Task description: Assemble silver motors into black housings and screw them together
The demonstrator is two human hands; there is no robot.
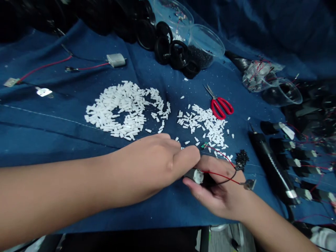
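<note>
Right hand, palm up, curled around a black cylindrical housing with a white end, over blue cloth; red wire trailing aside, seemingly kept free of the grip. Left hand bent toward the white end, grip unclear. White plastic pieces spread thin, apparently for easy picking.

Bare, smooth forearms tapering to a broad left hand and slim right hand.

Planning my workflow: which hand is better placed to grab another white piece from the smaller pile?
Left, probably: the left hand sits beside the smaller pile of white plastic pieces and seems empty, while the right hand cradles a black cylinder with a white end and red wires.
</note>
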